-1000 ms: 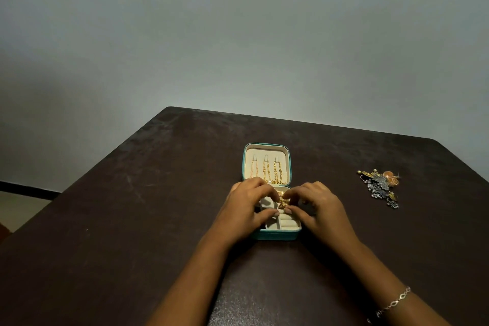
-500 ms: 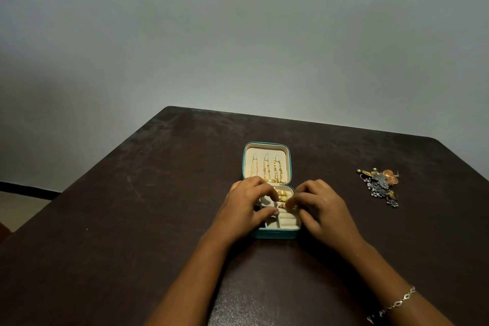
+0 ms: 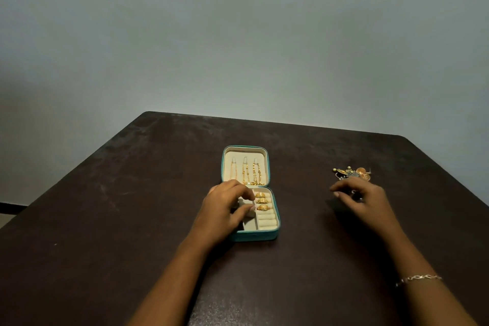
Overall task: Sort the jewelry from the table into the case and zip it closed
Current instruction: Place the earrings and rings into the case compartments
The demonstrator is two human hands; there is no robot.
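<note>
A small teal jewelry case [image 3: 254, 237] lies open in the middle of the dark table [image 3: 127, 209]. Three gold chains [image 3: 251, 174] hang in its cream lid. Three gold rings [image 3: 262, 201] sit in the ring rolls on the right side of the base. My left hand [image 3: 225, 210] rests on the left side of the base, fingers loosely curled with nothing in them, and hides those compartments. My right hand [image 3: 369, 201] hovers over the near edge of a loose jewelry pile [image 3: 353, 172] to the right, with its fingers bent and spread; part of the pile is hidden beneath them.
A thin chain bracelet [image 3: 419, 278] is on my right wrist. The table's back edge meets a plain grey wall [image 3: 238, 47], and its left and right edges slope away toward me.
My right hand has left the case and swung right to the jewelry pile. The gold ring it was pressing now sits in the rolls. My left hand has stayed on the case.
</note>
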